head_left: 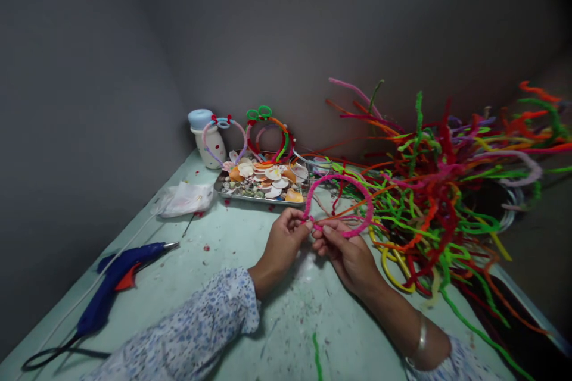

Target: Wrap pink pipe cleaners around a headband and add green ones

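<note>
A fuzzy pink hoop is held up over the pale green table, its curve rising above both hands. The fingers of my left hand pinch it at its lower left. Close to its right, my right hand has its thumb and fingers closed on the hoop's lower part. A small gap shows between the two hands' fingertips. Exactly how the pink ends meet there is too small to tell.
Behind the hands is a metal tray of shells, with decorated headbands standing there. A white jar, plastic bag and blue glue gun are at left. Tangled colourful pipe cleaners fill the right.
</note>
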Action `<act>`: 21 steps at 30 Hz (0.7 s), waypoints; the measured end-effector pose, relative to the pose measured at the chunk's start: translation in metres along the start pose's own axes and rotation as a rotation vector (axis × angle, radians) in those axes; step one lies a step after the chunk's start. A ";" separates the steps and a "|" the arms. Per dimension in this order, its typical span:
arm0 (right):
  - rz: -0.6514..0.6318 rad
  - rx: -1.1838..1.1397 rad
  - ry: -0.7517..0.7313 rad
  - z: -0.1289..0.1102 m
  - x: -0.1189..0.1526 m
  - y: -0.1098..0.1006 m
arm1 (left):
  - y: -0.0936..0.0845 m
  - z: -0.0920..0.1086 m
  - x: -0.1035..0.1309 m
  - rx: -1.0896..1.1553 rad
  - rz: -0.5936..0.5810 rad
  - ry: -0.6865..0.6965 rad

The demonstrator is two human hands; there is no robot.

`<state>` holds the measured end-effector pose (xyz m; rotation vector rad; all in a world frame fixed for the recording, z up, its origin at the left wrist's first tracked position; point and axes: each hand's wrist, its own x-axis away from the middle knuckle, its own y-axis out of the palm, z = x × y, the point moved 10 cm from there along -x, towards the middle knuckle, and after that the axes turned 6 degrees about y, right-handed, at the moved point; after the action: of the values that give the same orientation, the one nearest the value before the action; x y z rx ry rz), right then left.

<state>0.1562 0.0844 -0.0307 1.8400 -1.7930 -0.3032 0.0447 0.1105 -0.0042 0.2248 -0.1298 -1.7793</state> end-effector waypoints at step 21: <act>0.004 -0.156 0.084 0.003 -0.002 -0.003 | -0.004 0.018 0.001 -0.375 -0.036 0.246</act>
<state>0.1567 0.0857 -0.0350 1.7153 -1.6680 -0.3484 0.0369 0.1101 0.0125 0.1733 0.3830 -1.7596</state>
